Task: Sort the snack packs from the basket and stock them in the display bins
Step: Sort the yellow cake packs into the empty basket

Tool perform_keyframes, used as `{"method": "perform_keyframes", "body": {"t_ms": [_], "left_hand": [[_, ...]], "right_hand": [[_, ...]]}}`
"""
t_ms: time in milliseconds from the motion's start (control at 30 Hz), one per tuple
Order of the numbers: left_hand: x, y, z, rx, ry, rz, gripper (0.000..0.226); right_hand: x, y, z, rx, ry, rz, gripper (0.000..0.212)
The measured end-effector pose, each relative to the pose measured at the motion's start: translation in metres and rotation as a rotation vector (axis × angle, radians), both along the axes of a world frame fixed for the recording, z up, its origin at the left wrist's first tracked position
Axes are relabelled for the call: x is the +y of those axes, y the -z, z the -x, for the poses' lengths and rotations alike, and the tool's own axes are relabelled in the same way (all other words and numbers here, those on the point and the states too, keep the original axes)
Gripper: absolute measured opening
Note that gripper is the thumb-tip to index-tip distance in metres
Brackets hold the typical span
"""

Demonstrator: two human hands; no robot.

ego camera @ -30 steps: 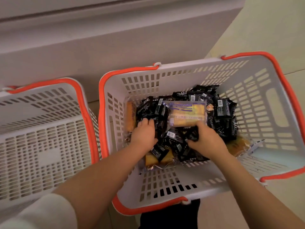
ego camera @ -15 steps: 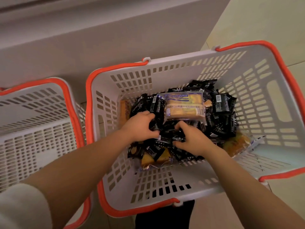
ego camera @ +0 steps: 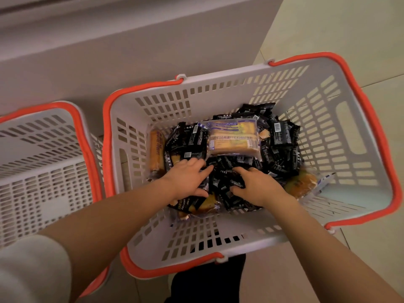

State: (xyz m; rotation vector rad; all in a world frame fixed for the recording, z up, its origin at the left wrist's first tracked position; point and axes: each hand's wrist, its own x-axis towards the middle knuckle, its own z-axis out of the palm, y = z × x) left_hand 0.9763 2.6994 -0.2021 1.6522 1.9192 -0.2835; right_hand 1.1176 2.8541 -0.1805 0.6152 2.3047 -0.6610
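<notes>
A white basket with an orange rim [ego camera: 218,86] sits on the floor in front of me. It holds a heap of several black snack packs [ego camera: 282,136], with a clear pack of yellow cake [ego camera: 232,138] lying on top. Another yellow cake pack [ego camera: 156,152] stands against the basket's left wall, and one [ego camera: 300,184] lies at the right. Both hands are down in the heap. My left hand [ego camera: 188,178] and my right hand [ego camera: 255,186] face each other, thumbs and fingers curled round a clump of black packs between them.
A second white basket with an orange rim [ego camera: 43,149] stands to the left with nothing visible in it. A grey cabinet base [ego camera: 131,51] runs behind both baskets. Pale floor tiles [ego camera: 349,29] lie to the right.
Both hands have moved nearer to me in the heap and closer together over the black packs. The view has shifted, so the baskets appear further right.
</notes>
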Motion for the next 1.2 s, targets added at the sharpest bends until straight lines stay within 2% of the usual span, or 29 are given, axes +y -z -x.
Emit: {"method": "perform_keyframes", "body": {"t_ms": [133, 233, 400, 567, 667, 800, 933, 1067, 1200], "left_hand": [[-0.001, 0.004, -0.001, -0.077, -0.063, 0.03, 0.072], [0.004, 0.002, -0.001, -0.03, -0.037, 0.015, 0.073], [0.006, -0.005, -0.005, 0.045, -0.033, -0.003, 0.075], [-0.006, -0.017, -0.008, -0.087, -0.16, 0.055, 0.057], [-0.017, -0.038, -0.007, -0.108, -0.234, -0.02, 0.056], [-0.046, -0.09, 0.002, -0.23, -0.576, -0.324, 0.055], [-0.1, -0.139, 0.02, -0.223, -0.939, -0.639, 0.045], [-0.167, -0.158, 0.038, -0.221, -1.415, -0.641, 0.039], [-0.229, -0.148, 0.047, -0.397, -1.821, -0.561, 0.035]], "right_hand": [[0.008, -0.003, -0.003, 0.002, 0.015, 0.083, 0.059], [0.006, -0.003, -0.01, -0.023, -0.013, 0.099, 0.064], [-0.005, 0.002, -0.009, -0.051, -0.124, 0.02, 0.06], [-0.013, -0.002, -0.005, 0.004, -0.169, -0.034, 0.054], [-0.016, -0.02, -0.005, 0.09, -0.086, -0.042, 0.046], [-0.034, -0.067, 0.006, 0.374, 0.131, 0.039, 0.051], [-0.072, -0.131, 0.051, 0.6, 0.033, 0.106, 0.048], [-0.128, -0.17, 0.113, 0.605, -0.228, 0.115, 0.049], [-0.2, -0.173, 0.15, 0.493, -0.481, 0.093, 0.053]]}}
